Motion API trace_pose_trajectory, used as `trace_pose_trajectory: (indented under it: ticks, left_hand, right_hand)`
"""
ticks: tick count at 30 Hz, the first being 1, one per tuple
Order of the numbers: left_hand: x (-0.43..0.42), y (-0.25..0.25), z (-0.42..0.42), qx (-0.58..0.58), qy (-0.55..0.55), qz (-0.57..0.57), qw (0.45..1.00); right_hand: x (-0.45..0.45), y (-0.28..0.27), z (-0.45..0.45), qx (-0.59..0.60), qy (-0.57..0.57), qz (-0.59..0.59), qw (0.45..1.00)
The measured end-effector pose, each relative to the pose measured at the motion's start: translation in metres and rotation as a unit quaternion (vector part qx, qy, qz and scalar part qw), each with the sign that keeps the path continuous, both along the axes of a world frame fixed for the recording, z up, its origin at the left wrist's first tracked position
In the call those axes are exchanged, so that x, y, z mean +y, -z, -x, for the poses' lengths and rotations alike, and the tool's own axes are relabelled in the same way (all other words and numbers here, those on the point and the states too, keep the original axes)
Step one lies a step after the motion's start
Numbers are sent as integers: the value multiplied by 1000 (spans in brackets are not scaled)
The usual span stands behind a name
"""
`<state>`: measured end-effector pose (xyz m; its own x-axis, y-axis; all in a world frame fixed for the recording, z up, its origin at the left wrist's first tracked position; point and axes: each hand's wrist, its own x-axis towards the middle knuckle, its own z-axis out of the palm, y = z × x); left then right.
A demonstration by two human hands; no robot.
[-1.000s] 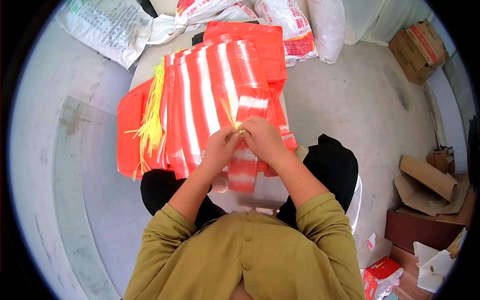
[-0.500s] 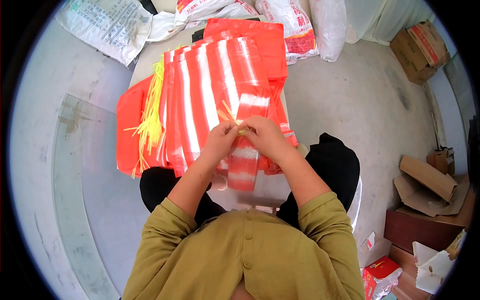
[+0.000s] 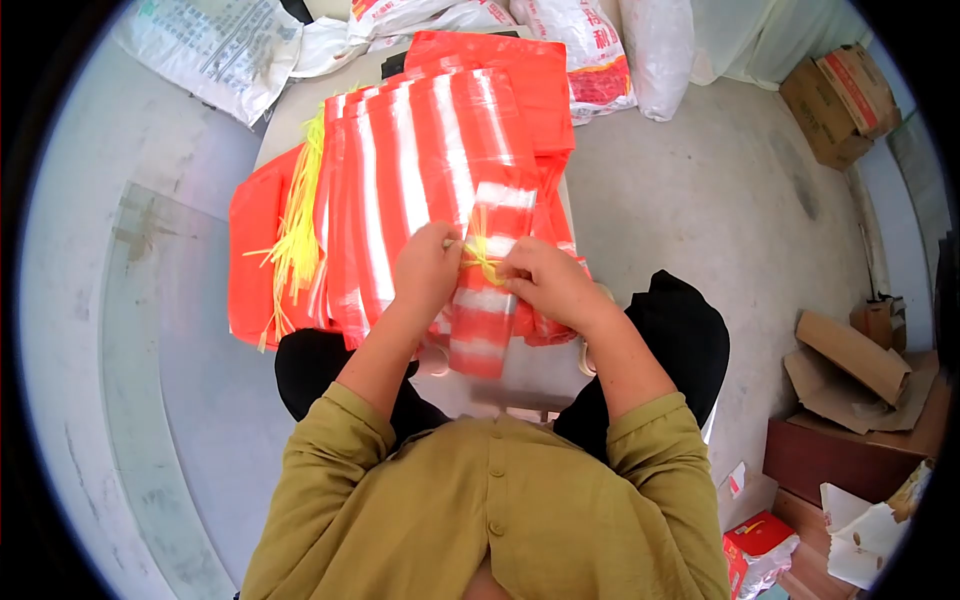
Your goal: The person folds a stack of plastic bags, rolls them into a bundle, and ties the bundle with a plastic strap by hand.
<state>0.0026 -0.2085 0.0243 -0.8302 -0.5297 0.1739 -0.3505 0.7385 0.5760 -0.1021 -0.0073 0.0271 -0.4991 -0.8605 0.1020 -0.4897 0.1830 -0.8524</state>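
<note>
A narrow folded bundle of red-and-white striped plastic (image 3: 482, 335) lies over the near right part of a stack of similar striped plastic sheets or bags (image 3: 405, 150). Around the bundle's middle runs a yellow plastic strip (image 3: 482, 258), crossed into what looks like a knot. My left hand (image 3: 430, 268) pinches one end of the strip at the bundle's left edge. On the right edge, my right hand (image 3: 548, 282) pinches the other end between thumb and fingers. Loose yellow strips (image 3: 298, 240) hang in a bunch along the stack's left side.
Plain red plastic (image 3: 252, 255) lies left of the stack, on the table (image 3: 285, 120). Filled white sacks (image 3: 580, 50) stand behind it. A glass panel (image 3: 150, 330) is at left. Cardboard boxes (image 3: 835, 105) and flattened cardboard (image 3: 855, 370) sit along the right side.
My hands have moved apart from the middle of the bundle to its two sides. The yellow strip is now drawn across it, with its crossing in view.
</note>
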Motion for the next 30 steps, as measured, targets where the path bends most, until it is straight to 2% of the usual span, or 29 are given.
trace_pose_trajectory:
  ticks: [2, 5, 7, 12, 16, 17, 19, 20, 21, 22, 25, 26, 28, 30]
  left_hand:
    - [5, -2, -3, 106, -21, 85, 991]
    - [6, -15, -25, 1, 8, -39, 999]
    - [8, -2, -41, -2, 57, -76, 995]
    - [27, -6, -63, -45, 74, -136, 987]
    - [36, -2, -73, -16, 79, -157, 984]
    - [34, 7, -74, -7, 72, -201, 977]
    - [32, 15, -74, 12, 59, -291, 955]
    - [33, 16, -80, 76, 44, -529, 844]
    - [37, 3, -85, 136, 26, -728, 671]
    - [35, 0, -91, 110, 3, -746, 657]
    - [45, -17, -101, 83, -97, -779, 614]
    - [37, 15, -104, 50, -112, -803, 583]
    - [40, 20, -110, 33, -57, -797, 601]
    - [41, 21, -113, 10, -36, -794, 606]
  right_hand:
    - [4, -10, 0, -31, 46, -39, 998]
    - [5, -24, -1, -51, 88, -122, 987]
    - [5, -28, -2, -59, 78, -149, 984]
    - [3, -21, -6, -49, 102, -136, 984]
    - [1, -14, -10, -65, 116, -114, 985]
    - [1, -14, -11, -165, 99, -54, 980]
    - [1, -19, -15, -359, 62, 63, 929]
    - [4, -24, -17, -388, 27, 106, 915]
    - [8, -38, -21, -416, -9, 147, 897]
    - [10, -45, -25, -446, -44, 187, 874]
    - [-5, 7, -9, -277, 36, 59, 958]
    - [-2, 13, -10, -209, 33, 1, 977]
    - [-2, 5, -26, -68, 28, -118, 990]
    - [-7, -6, -40, -147, 46, -118, 981]
